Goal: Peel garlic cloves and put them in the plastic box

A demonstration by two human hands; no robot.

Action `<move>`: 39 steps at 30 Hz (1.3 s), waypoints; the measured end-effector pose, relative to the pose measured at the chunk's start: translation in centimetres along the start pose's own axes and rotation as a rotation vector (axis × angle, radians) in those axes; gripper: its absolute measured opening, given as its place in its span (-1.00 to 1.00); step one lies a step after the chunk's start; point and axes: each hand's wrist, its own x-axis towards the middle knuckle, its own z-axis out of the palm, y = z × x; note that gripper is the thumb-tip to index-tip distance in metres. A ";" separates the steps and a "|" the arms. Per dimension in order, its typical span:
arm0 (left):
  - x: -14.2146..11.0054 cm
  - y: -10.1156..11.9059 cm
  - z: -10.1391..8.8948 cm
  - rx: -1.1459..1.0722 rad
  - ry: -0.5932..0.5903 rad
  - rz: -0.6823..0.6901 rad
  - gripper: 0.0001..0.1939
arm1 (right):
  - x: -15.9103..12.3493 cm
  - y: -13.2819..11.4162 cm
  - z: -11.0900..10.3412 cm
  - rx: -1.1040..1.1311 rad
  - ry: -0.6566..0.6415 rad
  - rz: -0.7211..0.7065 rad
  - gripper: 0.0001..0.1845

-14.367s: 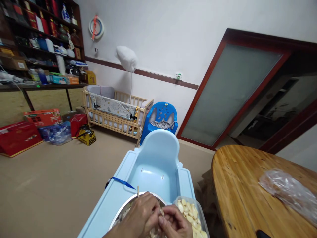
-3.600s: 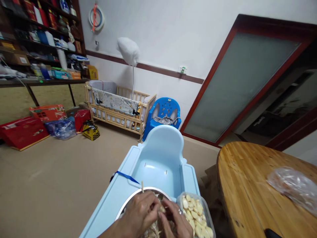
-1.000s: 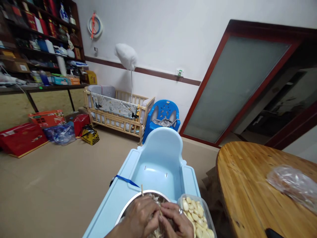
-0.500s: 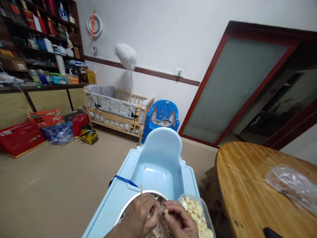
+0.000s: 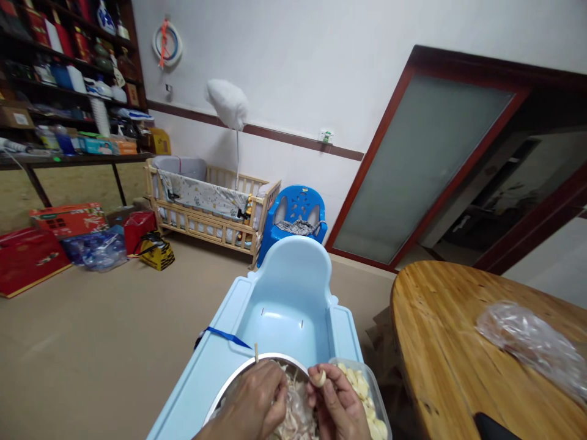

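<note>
Between the thumb and fingers of my right hand (image 5: 340, 403) is a pale garlic clove (image 5: 320, 379), held over the right side of a metal bowl (image 5: 238, 371). My left hand (image 5: 259, 397) is closed over the bowl's left side, its fingers curled together; whatever they may hold is hidden. Papery garlic skins (image 5: 296, 412) fill the part of the bowl that shows. Right beside my right hand, a clear plastic container (image 5: 383, 403) holds several peeled garlic cloves (image 5: 360, 385). A thin wooden stick (image 5: 256, 352) pokes up at the bowl's far rim.
The bowl and container rest on a light blue child's seat (image 5: 293, 269) with a blue strap (image 5: 228, 336). To the right is a wooden table (image 5: 440, 330) bearing a clear plastic bag (image 5: 527, 336). Beyond stand a blue chair (image 5: 300, 205) and a wooden crib (image 5: 206, 226).
My hands have moved apart. The right hand has turned and drawn slightly away from the left, and the clove in it now shows plainly. The view has shifted a little.
</note>
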 end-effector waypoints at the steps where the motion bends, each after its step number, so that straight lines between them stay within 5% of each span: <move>1: 0.0 0.0 0.0 0.022 -0.020 0.005 -0.83 | 0.0 0.0 -0.1 0.014 -0.006 -0.004 -0.76; 7: 0.0 -0.1 -0.1 0.070 -0.114 0.092 -0.81 | 0.0 0.1 -0.3 -0.021 -0.049 0.011 -0.71; 11: 0.2 0.1 -1.0 -0.082 -0.151 0.028 -0.85 | -0.1 0.2 -0.2 -0.106 -0.087 0.009 -0.74; 16: 0.4 0.4 -1.8 -0.323 -0.115 0.009 -0.77 | -0.3 1.1 -0.1 -0.253 -0.045 -0.103 -0.68; 23: 0.3 0.4 -1.8 -0.372 -0.114 -0.025 -0.71 | -0.3 1.5 0.4 -0.423 -0.003 -0.385 -0.73; 39: 0.7 0.9 -1.9 -0.375 -0.049 -0.065 -0.81 | -0.4 2.0 0.3 -0.621 0.011 -0.537 -0.80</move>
